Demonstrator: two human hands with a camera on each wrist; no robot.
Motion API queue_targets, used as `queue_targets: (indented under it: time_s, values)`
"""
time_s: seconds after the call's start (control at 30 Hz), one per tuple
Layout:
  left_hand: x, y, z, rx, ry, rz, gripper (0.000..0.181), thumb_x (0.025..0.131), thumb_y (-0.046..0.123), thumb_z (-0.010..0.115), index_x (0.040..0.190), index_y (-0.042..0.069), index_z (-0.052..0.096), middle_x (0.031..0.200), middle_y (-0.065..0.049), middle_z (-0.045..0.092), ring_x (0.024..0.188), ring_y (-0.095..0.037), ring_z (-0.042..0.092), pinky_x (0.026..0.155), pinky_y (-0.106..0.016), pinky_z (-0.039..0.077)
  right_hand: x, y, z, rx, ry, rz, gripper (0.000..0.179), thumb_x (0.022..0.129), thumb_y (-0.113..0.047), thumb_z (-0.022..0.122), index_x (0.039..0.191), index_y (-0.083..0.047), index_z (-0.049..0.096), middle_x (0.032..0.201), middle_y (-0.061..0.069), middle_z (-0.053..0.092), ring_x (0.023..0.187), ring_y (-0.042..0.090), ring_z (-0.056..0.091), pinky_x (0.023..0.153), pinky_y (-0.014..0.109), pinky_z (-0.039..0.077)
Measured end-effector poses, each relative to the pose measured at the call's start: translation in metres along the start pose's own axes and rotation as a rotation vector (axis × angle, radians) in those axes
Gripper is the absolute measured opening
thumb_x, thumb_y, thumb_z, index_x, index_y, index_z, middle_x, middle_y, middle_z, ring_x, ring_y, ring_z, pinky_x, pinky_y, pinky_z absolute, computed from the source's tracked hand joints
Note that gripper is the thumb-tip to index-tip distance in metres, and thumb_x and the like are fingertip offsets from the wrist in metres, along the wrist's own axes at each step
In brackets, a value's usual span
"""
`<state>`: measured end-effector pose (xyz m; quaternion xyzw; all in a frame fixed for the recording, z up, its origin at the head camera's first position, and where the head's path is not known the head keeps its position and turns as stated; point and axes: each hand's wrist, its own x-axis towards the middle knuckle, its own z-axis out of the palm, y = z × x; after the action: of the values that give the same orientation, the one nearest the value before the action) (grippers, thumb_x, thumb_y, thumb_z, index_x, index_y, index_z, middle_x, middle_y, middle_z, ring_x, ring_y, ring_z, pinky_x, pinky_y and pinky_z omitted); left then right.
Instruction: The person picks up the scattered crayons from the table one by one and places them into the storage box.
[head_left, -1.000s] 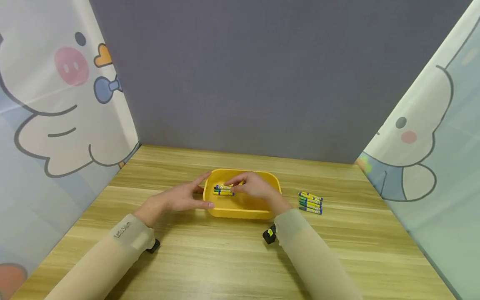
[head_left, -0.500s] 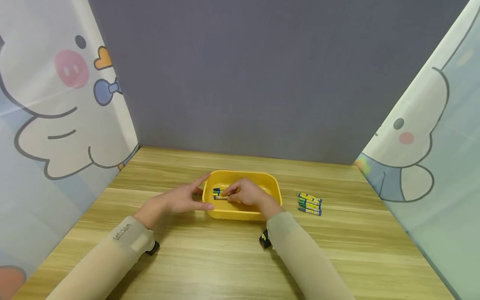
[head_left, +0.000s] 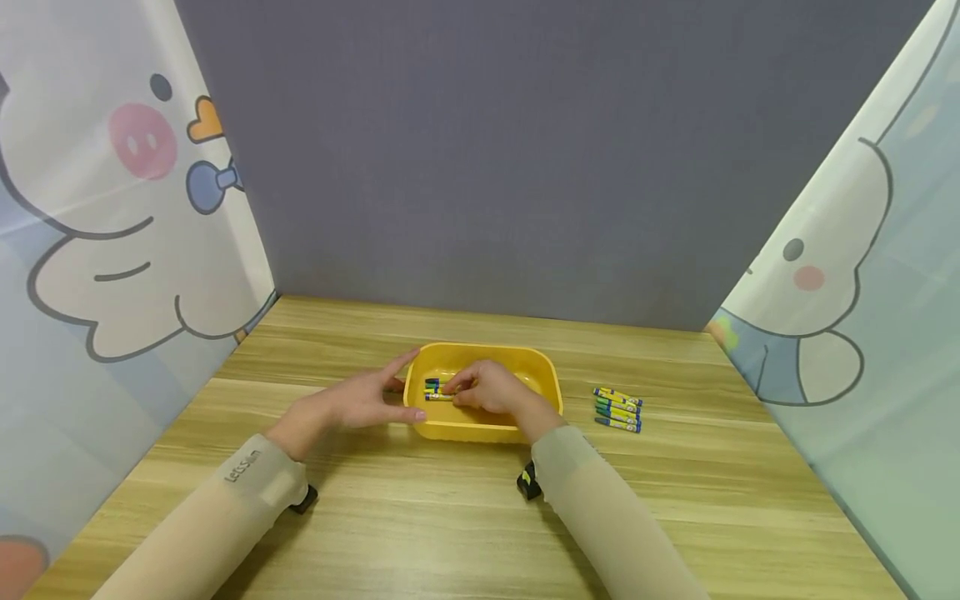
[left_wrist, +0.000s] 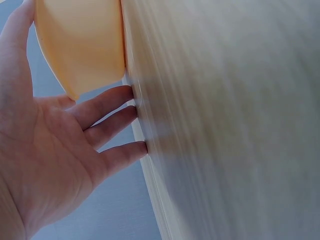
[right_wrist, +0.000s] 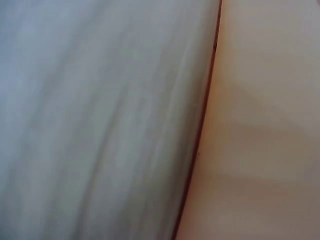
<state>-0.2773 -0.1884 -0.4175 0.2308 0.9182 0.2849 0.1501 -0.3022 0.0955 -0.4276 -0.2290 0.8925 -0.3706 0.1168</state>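
My right hand (head_left: 491,388) is sitting closer to my left hand (head_left: 358,402) than a second ago, meeting crayons (head_left: 438,397) between them — can't tell if pinching; left is touching the yellow tray (head_left: 480,432), fingers apart.

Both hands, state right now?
Left hand: open, spread against the yellow bin.
Right hand: fingers at the crayons inside; can't tell if it's gripping one.
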Motion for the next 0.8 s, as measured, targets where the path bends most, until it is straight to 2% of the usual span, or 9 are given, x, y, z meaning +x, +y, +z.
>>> queue_targets:
  time_s: [0.1,0.23,0.43,0.63,0.73,0.8]
  values:
    - [0.000,0.000,0.001,-0.011,-0.001,0.001,0.119,0.091,0.076,0.075,0.178,0.033,0.006,0.155,-0.016,0.065,0.147,-0.043,0.057,0.124,-0.072,0.038,-0.005,-0.002,-0.007,0.034,0.011,0.003,0.021,0.102,-0.016,0.079,0.122,-0.018,0.086,0.108,0.000,0.078,0.085,0.015,0.056,0.073,0.026,0.048]
    - [0.000,0.001,0.003,-0.024,-0.007,-0.003,0.119,0.091,0.075,0.076,0.178,0.035,0.006,0.157,-0.016,0.064,0.147,-0.044,0.057,0.124,-0.073,0.037,-0.015,-0.001,-0.025,0.034,0.050,-0.019,0.024,0.103,-0.022,0.078,0.126,-0.018,0.084,0.105,-0.002,0.077,0.084,0.015,0.056,0.075,0.028,0.047]
    - [0.001,-0.001,0.004,-0.008,0.000,-0.001,0.121,0.090,0.076,0.076,0.178,0.034,0.005,0.159,-0.018,0.062,0.149,-0.045,0.056,0.125,-0.074,0.035,-0.049,0.012,-0.074,0.021,0.127,-0.034,0.030,0.106,-0.025,0.076,0.132,-0.010,0.080,0.111,0.006,0.076,0.082,0.019,0.055,0.072,0.032,0.046]
    - [0.003,0.000,0.002,0.000,-0.003,0.000,0.121,0.090,0.077,0.076,0.178,0.034,0.004,0.159,-0.018,0.062,0.149,-0.046,0.055,0.125,-0.075,0.034,-0.094,0.061,-0.126,-0.011,0.199,0.044,0.033,0.108,-0.030,0.073,0.134,-0.011,0.079,0.122,0.012,0.075,0.086,0.033,0.061,0.067,0.031,0.050]
    - [0.002,0.000,0.002,0.008,-0.003,-0.007,0.121,0.090,0.078,0.075,0.178,0.035,0.003,0.160,-0.018,0.061,0.150,-0.046,0.055,0.125,-0.075,0.035,-0.116,0.089,-0.145,-0.017,0.203,0.100,0.033,0.108,-0.027,0.073,0.134,-0.007,0.078,0.122,0.015,0.076,0.084,0.030,0.060,0.066,0.030,0.052]
    - [0.002,-0.001,0.001,0.008,-0.003,-0.016,0.122,0.089,0.079,0.075,0.178,0.037,0.003,0.161,-0.018,0.060,0.150,-0.046,0.054,0.125,-0.075,0.034,-0.130,0.105,-0.155,-0.027,0.189,0.135,0.034,0.108,-0.024,0.072,0.135,-0.004,0.077,0.124,0.018,0.077,0.086,0.024,0.062,0.070,0.031,0.056]
